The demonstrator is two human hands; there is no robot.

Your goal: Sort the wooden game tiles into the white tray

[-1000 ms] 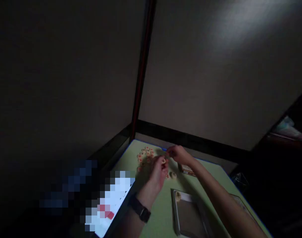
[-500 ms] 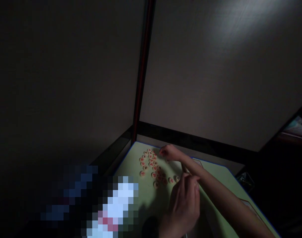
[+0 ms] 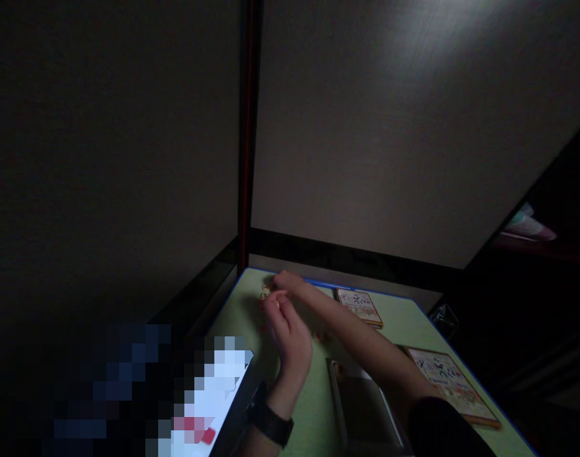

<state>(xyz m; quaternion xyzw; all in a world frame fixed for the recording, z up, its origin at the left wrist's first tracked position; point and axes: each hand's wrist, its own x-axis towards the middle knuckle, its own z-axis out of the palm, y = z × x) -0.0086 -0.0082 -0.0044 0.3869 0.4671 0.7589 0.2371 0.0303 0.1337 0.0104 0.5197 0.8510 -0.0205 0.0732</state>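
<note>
Head view. We look down on a pale green table [image 3: 313,412] with a blue edge, where both hands work close together over small round game pieces [image 3: 264,294]. The left hand [image 3: 289,335], with a dark watch [image 3: 271,425] at the wrist, has its fingers curled narrowly; a pale spot shows at the fingertips, but we cannot tell whether it is a piece. The right hand [image 3: 289,282] reaches across just beyond it, bent downward beside the pieces; its fingertips are hidden, so we cannot tell whether it grips anything.

We judge the handling to be in mid-course. Several pieces lie loose next to the hands, and a blurred reddish group [image 3: 323,336] lies apart, near the right forearm. In the far left corner of the shallow tray [image 3: 336,406] we make out one piece [image 3: 338,368]; the tray's shaded floor shows no other clearly. We cannot count the loose pieces, since the hands cover part of them. Two printed panels, one farther [image 3: 359,306] and one nearer [image 3: 449,381], lie flat beyond the right arm.
</note>
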